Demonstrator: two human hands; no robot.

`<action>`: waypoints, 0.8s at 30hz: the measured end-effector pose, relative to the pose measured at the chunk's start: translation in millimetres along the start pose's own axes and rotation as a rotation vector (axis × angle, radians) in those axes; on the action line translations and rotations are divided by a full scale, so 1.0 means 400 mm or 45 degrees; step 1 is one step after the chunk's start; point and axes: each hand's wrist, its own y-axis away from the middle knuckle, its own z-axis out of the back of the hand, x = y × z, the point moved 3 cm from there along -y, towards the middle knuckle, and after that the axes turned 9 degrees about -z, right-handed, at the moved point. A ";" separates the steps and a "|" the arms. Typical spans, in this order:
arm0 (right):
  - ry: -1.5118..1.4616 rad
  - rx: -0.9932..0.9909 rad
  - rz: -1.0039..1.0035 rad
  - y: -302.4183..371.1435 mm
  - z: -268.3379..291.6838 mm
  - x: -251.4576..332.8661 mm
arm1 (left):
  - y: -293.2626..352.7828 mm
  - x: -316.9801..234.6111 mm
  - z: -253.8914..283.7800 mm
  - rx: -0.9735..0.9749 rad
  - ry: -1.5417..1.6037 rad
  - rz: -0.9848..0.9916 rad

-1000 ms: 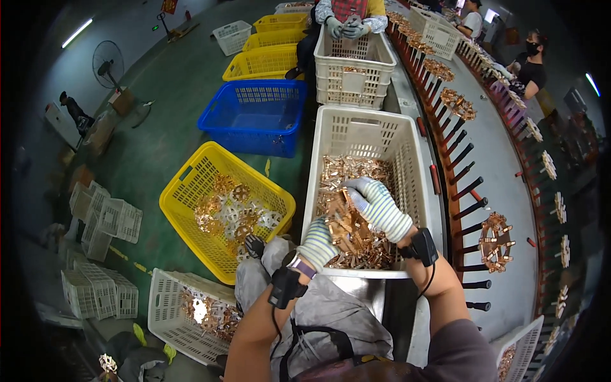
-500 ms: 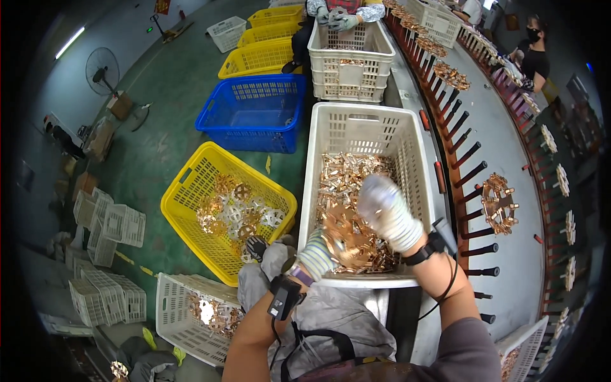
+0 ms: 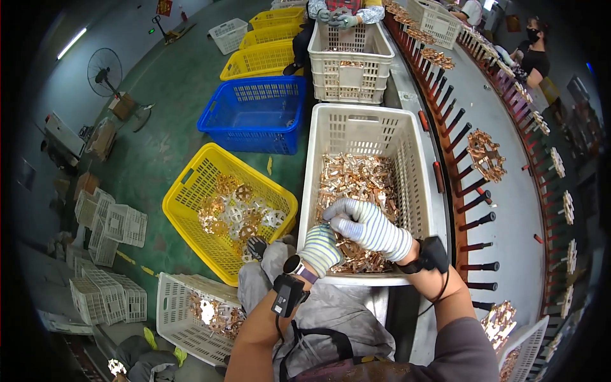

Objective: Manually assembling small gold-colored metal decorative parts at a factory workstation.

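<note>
A white slatted crate [image 3: 369,118] in front of me holds a heap of small copper parts [image 3: 356,181]. Both my hands wear striped knit gloves and meet at the crate's near end. My left hand [image 3: 320,249] is closed around a bunch of the copper parts close to the near wall. My right hand [image 3: 368,227] lies over it, fingers curled down onto the same bunch. Each wrist carries a black strapped device.
A yellow basket [image 3: 191,191] of round copper wheels stands to the left, with a blue crate [image 3: 254,114] behind it and a white crate [image 3: 175,299] by my knee. A peg rail [image 3: 468,191] carrying a copper wheel [image 3: 487,154] curves along the right. Another person's hands [image 3: 337,16] work ahead.
My right hand, lifted half a second ago, has come down onto my left hand. The round copper bundle that showed between them is now covered, low against the crate's near wall.
</note>
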 end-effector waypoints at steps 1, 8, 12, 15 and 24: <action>-0.143 -0.009 0.060 0.006 0.004 0.000 | -0.002 -0.001 -0.005 0.009 -0.027 0.049; -1.181 -0.207 0.618 0.036 0.174 -0.010 | -0.033 -0.038 0.060 -0.061 -0.073 0.144; 0.303 -0.462 0.406 -0.009 0.170 -0.044 | -0.040 -0.047 0.101 -0.178 -0.047 0.089; 0.147 -0.384 -0.067 -0.031 0.127 -0.068 | -0.048 -0.049 0.111 -0.274 -0.024 0.037; -0.324 -0.060 0.020 0.026 0.028 0.010 | -0.050 -0.039 0.048 0.175 0.296 0.108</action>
